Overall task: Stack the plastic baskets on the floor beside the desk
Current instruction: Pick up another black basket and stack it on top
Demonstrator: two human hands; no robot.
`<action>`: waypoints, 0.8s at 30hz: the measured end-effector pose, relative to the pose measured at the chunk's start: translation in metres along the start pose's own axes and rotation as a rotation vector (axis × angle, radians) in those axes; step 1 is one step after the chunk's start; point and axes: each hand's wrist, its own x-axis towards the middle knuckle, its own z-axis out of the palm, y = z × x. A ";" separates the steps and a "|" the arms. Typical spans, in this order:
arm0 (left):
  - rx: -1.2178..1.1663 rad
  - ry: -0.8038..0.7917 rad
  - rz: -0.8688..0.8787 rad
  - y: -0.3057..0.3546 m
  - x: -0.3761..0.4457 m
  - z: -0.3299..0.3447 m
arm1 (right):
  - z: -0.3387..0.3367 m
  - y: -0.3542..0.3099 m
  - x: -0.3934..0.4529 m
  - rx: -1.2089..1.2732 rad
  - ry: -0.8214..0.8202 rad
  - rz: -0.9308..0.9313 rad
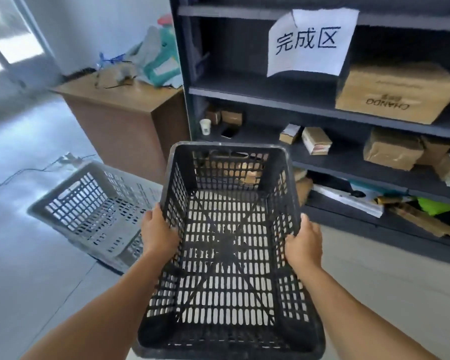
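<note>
I hold an empty black plastic basket (229,250) in the air in front of me, its open side facing up. My left hand (158,231) grips its left rim and my right hand (304,241) grips its right rim. A grey plastic basket (96,211) sits on the floor to the left, slightly tilted, in front of the brown wooden desk (125,118). The black basket hangs to the right of the grey one and apart from it.
A dark metal shelf unit (322,105) fills the right side, holding cardboard boxes, a paper cup (205,127) and a white paper sign (309,41). Bags and clutter lie on the desk. A cable (24,175) runs over the grey floor at the left.
</note>
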 end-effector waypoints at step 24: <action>-0.062 0.594 -0.515 -0.095 0.084 -0.132 | 0.161 -0.267 0.050 0.001 -0.418 -0.628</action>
